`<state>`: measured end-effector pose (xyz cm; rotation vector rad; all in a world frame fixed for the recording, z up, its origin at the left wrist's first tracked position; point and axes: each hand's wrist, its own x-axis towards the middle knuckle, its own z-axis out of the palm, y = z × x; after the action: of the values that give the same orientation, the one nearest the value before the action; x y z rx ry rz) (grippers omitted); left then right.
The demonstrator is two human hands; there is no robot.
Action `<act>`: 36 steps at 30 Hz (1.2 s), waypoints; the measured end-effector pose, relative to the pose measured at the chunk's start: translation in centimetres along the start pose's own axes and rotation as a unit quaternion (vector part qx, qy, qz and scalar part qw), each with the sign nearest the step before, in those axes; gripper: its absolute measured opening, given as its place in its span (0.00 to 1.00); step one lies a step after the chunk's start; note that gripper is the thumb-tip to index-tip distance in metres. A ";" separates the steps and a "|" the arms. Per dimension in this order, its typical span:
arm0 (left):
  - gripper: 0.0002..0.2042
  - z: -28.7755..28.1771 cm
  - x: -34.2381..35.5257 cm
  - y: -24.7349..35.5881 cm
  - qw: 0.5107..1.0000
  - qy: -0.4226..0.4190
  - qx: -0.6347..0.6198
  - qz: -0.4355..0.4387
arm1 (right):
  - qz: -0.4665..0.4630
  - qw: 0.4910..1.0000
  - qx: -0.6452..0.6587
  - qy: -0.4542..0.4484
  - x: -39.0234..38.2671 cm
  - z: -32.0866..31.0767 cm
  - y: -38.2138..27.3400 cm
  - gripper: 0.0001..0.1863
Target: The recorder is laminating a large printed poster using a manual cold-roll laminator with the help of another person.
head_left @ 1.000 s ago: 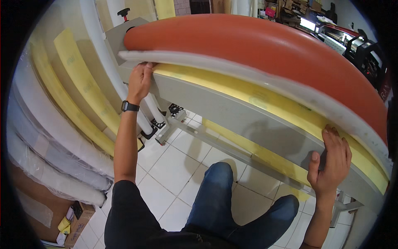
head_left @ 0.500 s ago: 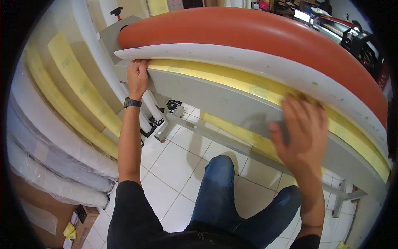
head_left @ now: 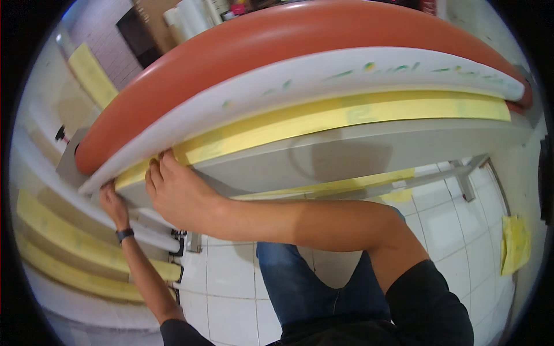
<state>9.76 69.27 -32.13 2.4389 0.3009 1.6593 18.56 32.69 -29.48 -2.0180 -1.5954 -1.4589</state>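
A long yellow backing sheet (head_left: 323, 118) lies along the front of the grey machine beam (head_left: 352, 151), below a white sheet (head_left: 323, 69) with green marks. Behind them stretches a thick orange-red roller (head_left: 277, 33). At the left end, my left hand (head_left: 115, 207), a dark watch on its wrist, has its fingers closed at the yellow sheet's end. My right hand (head_left: 182, 187) reaches across to the left, just beside it. Its fingers are bent over the yellow sheet's front edge and its fingertips touch the sheet; part of the grip is hidden.
Yellow rolls (head_left: 86, 242) and white rolls stand at the left. Below the beam are the machine's metal leg (head_left: 466, 181) and white floor tiles (head_left: 231, 314). Crumpled yellow paper (head_left: 515, 245) lies at the right, by the wall. A black knob (head_left: 61, 134) sticks up at the machine's left end.
My right hand has swept left along the yellow sheet and now lies next to my left hand. The left hand stays at the sheet's left end. The view has turned right.
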 end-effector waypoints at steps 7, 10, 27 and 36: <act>0.20 -0.3 0.0 -2.7 1.000 0.001 0.025 -0.008 | 0.091 0.996 0.002 0.011 -9.1 -6.4 5.5 0.28; 0.22 -0.5 0.2 -2.5 0.999 -0.001 0.050 -0.020 | 0.134 0.989 0.046 0.052 -13.0 -9.5 8.6 0.25; 0.22 -1.0 0.5 -6.1 0.999 0.002 -0.008 -0.049 | 0.323 0.896 -0.303 0.015 -31.4 -23.5 23.5 0.14; 0.24 -1.6 0.9 -6.5 0.998 -0.041 0.050 0.027 | 0.457 0.804 -0.377 0.047 -38.8 -27.8 31.6 0.17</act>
<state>8.15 75.86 -32.47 2.6030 0.3143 1.5957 30.96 -23.06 -32.55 -2.4219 0.2045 -1.7696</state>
